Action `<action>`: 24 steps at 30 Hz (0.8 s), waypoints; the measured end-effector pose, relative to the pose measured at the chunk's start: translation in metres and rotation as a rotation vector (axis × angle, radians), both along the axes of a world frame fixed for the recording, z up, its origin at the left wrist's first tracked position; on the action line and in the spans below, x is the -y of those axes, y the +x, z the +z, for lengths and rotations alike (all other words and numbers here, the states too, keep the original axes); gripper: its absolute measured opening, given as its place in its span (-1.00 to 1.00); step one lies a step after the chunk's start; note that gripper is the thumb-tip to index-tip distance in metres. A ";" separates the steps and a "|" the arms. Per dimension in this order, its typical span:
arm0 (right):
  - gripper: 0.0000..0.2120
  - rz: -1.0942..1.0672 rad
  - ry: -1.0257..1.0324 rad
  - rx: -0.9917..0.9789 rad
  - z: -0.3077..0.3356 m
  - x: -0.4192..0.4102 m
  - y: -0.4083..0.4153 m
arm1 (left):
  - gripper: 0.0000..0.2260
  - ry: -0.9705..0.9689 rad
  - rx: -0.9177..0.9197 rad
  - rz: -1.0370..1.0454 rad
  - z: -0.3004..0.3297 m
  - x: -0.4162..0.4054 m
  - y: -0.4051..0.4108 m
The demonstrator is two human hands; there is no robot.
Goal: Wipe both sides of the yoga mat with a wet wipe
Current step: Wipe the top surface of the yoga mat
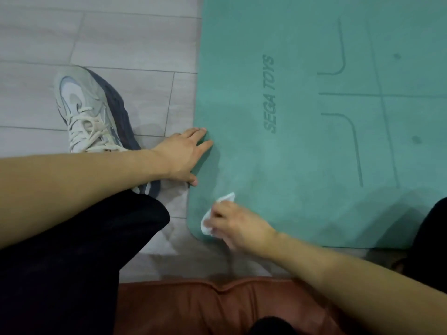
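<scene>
A teal yoga mat printed with "SEGA TOYS" and alignment lines lies flat on the floor, filling the right half of the view. My left hand rests on the mat's left edge, fingers straight and flat on the surface. My right hand grips a crumpled white wet wipe and holds it against the mat near its rounded near-left corner. Part of the wipe sticks out above and to the left of the fingers.
Pale grey wood-look floor stretches to the left of the mat. My left foot in a grey-and-white sneaker stands beside the mat, with a black trouser leg below. A brown leather cushion runs along the bottom.
</scene>
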State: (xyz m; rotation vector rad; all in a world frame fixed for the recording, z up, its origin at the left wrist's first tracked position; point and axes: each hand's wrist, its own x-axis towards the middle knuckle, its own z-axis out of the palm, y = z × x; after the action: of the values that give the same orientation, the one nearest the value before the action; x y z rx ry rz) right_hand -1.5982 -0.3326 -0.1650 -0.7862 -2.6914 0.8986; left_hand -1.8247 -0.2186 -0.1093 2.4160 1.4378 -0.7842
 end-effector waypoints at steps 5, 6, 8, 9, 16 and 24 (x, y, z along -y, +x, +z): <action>-0.87 -0.297 0.115 0.043 -0.017 -0.046 0.033 | 0.11 -0.016 -0.037 -0.038 0.005 -0.001 0.005; -0.87 -0.461 0.126 0.053 -0.018 -0.061 0.038 | 0.13 -0.046 -0.050 -0.032 0.005 0.000 0.007; -0.84 -0.603 0.124 0.107 -0.014 -0.080 0.041 | 0.20 -0.088 -0.098 0.014 0.006 0.002 0.016; -0.83 -0.605 0.139 0.139 -0.011 -0.085 0.040 | 0.22 -0.095 -0.124 0.037 0.007 0.002 0.021; -0.61 -0.585 0.147 0.182 -0.018 -0.096 0.036 | 0.22 -0.099 -0.105 0.193 -0.001 -0.009 0.035; -0.52 -0.510 0.244 0.123 -0.038 -0.077 0.051 | 0.24 -0.116 -0.038 0.322 -0.003 -0.013 0.037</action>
State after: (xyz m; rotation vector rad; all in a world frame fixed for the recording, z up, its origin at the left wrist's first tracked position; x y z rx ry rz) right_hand -1.5474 -0.2558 -0.2029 -1.4098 -2.4386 0.4048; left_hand -1.7875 -0.2056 -0.1124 2.0246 1.6883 -0.8117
